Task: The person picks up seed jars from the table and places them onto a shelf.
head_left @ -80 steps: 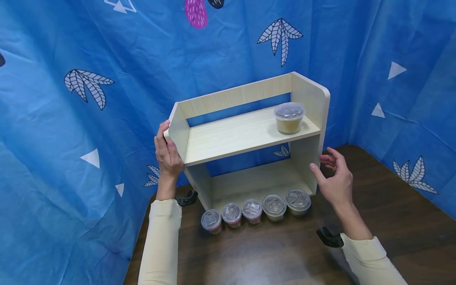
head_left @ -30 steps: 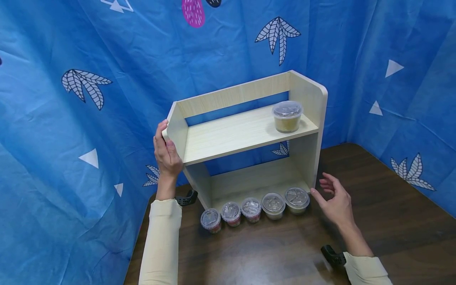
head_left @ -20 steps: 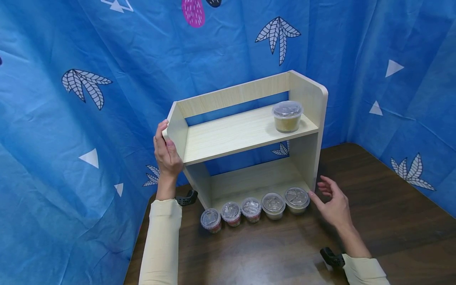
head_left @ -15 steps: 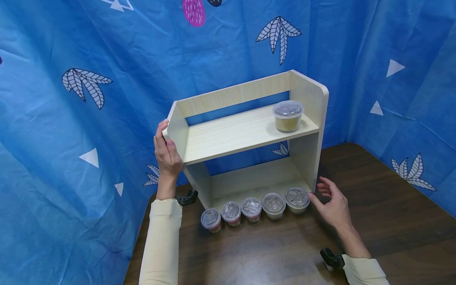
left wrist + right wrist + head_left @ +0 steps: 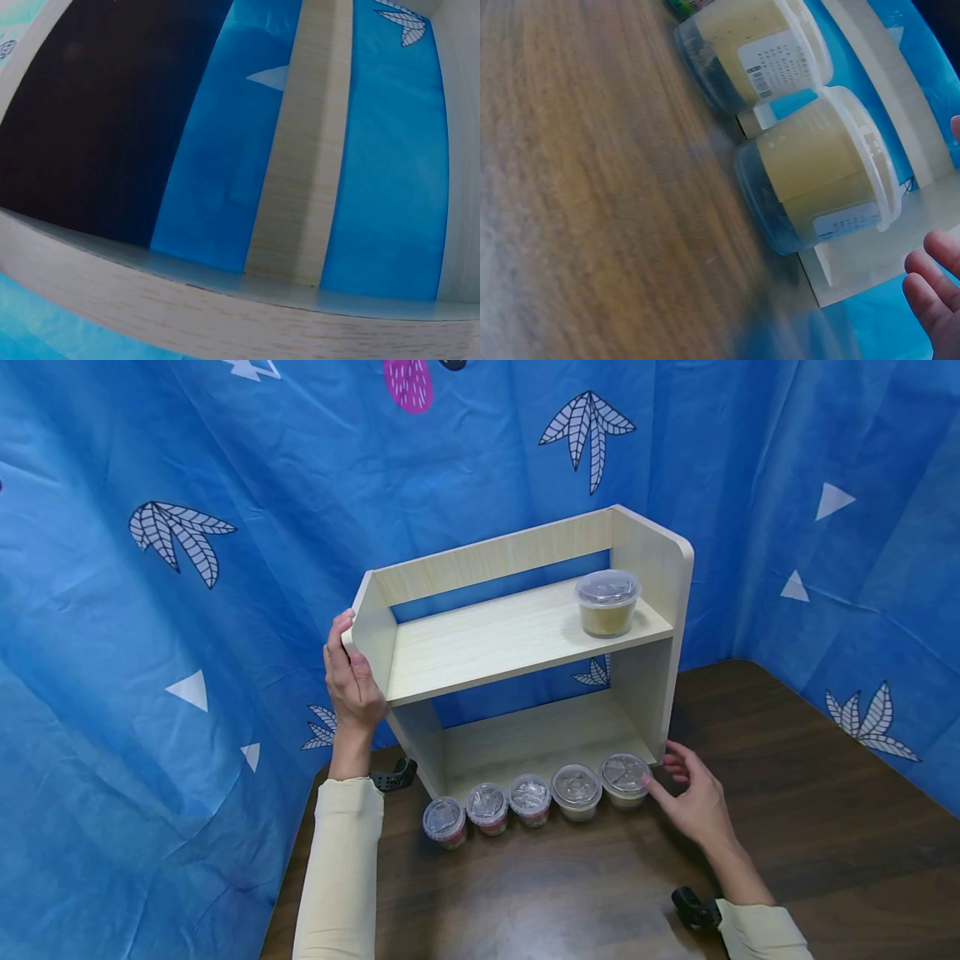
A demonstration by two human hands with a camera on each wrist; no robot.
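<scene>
A two-tier pale wooden shelf [image 5: 480, 635] stands on the table. My left hand [image 5: 354, 689] grips its left side panel near the front edge. Along the shelf's front is a row of lidded plastic cups. At its right end is a cup [image 5: 625, 783] with a clear lid and, in the right wrist view, yellowish contents. My right hand [image 5: 697, 797] is beside that cup, thumb tip at its lid's rim, with the other fingers spread loosely behind, near the shelf's right panel. In the right wrist view the fingers [image 5: 934, 289] are apart from the cup [image 5: 817, 172].
One larger lidded cup [image 5: 607, 603] with yellow contents stands on the upper tier, at the right. Further left in the row are another pale cup [image 5: 576, 793] and several smaller reddish cups [image 5: 487, 808]. Blue patterned curtain [image 5: 480, 452] hangs behind the brown table [image 5: 555, 893].
My right hand has come down from beside the shelf's right panel, then moved left to the end cup, thumb now over its lid edge. The left hand has stayed on the shelf.
</scene>
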